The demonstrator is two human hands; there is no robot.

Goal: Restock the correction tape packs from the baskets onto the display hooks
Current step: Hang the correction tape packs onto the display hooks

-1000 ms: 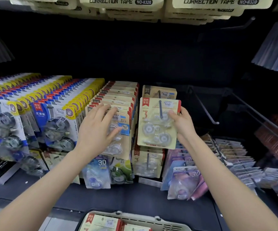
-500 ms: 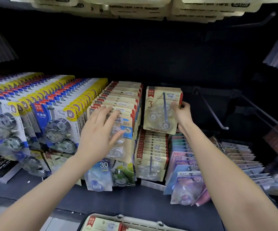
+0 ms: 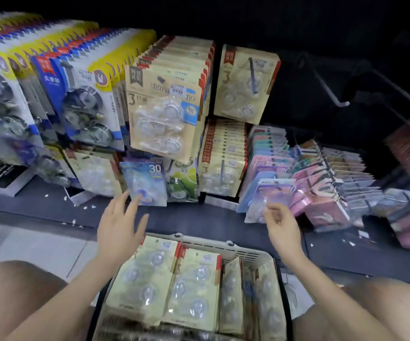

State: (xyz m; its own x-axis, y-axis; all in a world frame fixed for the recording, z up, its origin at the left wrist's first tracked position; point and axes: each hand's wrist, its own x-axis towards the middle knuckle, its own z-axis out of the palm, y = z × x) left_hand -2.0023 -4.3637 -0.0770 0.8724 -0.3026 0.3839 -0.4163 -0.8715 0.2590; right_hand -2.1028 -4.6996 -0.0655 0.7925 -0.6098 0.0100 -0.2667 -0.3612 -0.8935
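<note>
Beige correction tape packs lying flat and overlapping in a pale plastic basket at the bottom centre, between two bare knees; a few more standing on edge along the basket's right side. Clear round dispensers visible under the blister of each card.

Just above the basket's far rim, left hand hovering palm down, fingers spread and loose, holding nothing. Right hand raised over the basket's right corner, fingers half curled, thumb and forefinger close together; nothing clearly gripped, though blur hides any small item.

Higher up, single beige pack hanging alone on a hook, well above both hands. To its left, thick row of matching beige packs filling the next hook, front card tilted slightly. Beneath the lone pack, lower row of beige cards packed tight.

Farther left, rows of blue and yellow packs, blurred. Below the thick beige row, blue card marked 30 beside a green card, both on the lower tier. To the right, pink and purple packs fanned out and leaning. Bare metal hook jutting from the dark back panel at upper right. Dark shelf ledge running across behind the hands, dotted with small white scraps.
</note>
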